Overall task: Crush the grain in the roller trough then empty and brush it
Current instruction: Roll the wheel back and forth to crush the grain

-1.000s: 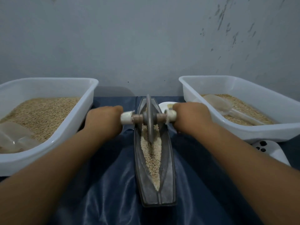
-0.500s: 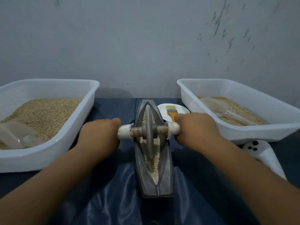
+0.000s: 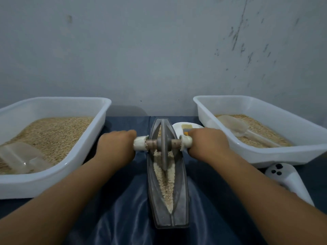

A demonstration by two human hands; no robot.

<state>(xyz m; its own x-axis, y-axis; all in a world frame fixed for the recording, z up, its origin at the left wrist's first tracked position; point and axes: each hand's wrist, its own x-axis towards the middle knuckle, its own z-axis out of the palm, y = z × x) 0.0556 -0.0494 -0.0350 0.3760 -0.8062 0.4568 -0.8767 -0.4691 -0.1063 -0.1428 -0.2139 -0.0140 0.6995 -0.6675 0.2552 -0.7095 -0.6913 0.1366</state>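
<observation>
A grey boat-shaped roller trough (image 3: pixel 180 206) lies lengthwise on the dark blue cloth, with pale crushed grain (image 3: pixel 165 183) along its groove. A metal disc roller (image 3: pixel 163 144) stands upright in the far half of the trough on a wooden axle with white-wrapped ends. My left hand (image 3: pixel 115 145) grips the left end of the axle. My right hand (image 3: pixel 208 143) grips the right end. Behind my right hand a white plate (image 3: pixel 177 127) holds a brush (image 3: pixel 187 128) with an orange handle, partly hidden.
A white tub (image 3: pixel 53 181) of grain with a clear scoop (image 3: pixel 19 158) stands on the left. A second white tub (image 3: pixel 276 156) with grain and a clear scoop (image 3: pixel 235 127) stands on the right. A white controller (image 3: pixel 290 181) lies in front of it. A grey wall rises behind.
The roller came toward me along the trough, then went back toward the far end. Both hands kept their grip on the axle.
</observation>
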